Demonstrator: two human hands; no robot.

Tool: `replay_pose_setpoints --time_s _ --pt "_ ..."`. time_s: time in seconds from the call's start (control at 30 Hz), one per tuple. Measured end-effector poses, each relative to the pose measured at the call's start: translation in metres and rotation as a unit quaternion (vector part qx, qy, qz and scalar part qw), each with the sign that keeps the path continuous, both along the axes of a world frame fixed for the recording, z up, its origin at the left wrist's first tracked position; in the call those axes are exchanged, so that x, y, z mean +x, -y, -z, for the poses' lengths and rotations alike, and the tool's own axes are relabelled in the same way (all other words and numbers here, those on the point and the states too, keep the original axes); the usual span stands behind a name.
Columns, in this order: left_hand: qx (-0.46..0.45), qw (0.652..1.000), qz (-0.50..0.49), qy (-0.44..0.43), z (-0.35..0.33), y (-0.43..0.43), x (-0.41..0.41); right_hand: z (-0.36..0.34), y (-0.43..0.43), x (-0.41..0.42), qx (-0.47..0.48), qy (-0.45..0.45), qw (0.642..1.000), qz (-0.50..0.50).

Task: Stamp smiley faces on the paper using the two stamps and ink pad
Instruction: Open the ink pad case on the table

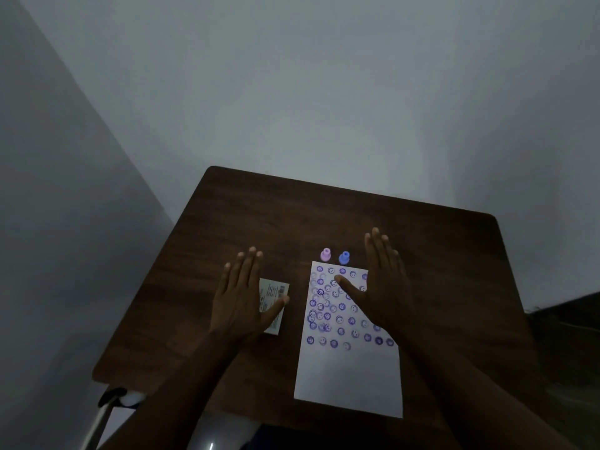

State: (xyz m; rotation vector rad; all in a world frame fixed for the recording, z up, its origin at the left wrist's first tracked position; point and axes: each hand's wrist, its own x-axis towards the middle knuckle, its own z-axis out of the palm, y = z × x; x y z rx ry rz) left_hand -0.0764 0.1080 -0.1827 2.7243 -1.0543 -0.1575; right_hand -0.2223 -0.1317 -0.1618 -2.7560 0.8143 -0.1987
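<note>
A white sheet of paper (349,375) lies on the dark wooden table (276,216), its upper two thirds covered with several purple smiley prints. A pink stamp (325,254) and a blue stamp (344,257) stand upright side by side just beyond the paper's far edge. My right hand (381,287) is flat and open over the paper's right side, fingers together, thumb pointing left. My left hand (242,295) is flat and open left of the paper, partly covering a small white box (275,295) with printed text, possibly the ink pad.
The table's near left corner ends close to a metal chair frame (104,414). Grey walls stand behind and to the left of the table. A dark surface (571,319) lies beyond the table's right edge.
</note>
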Motion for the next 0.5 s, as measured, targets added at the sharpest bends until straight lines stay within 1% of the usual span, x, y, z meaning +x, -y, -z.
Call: replay_pose_setpoints --time_s 0.1,0.2,0.3,0.4,0.5 --pt "0.014 0.995 -0.043 -0.088 0.009 0.002 0.001 0.008 -0.004 -0.002 0.033 -0.013 0.999 -0.005" --pt "0.006 0.986 -0.094 -0.140 0.022 0.004 0.004 0.023 -0.006 -0.005 0.084 -0.035 0.996 0.003" --pt "-0.006 0.981 -0.114 -0.155 0.038 0.005 0.008 0.043 -0.007 -0.009 0.107 -0.043 0.993 -0.019" --pt "-0.021 0.982 -0.110 -0.153 0.051 0.004 0.011 0.060 -0.011 -0.009 0.100 -0.034 0.993 -0.044" --pt "-0.035 0.982 -0.107 -0.153 0.066 0.000 0.010 0.075 -0.018 -0.004 0.099 -0.046 0.992 -0.070"
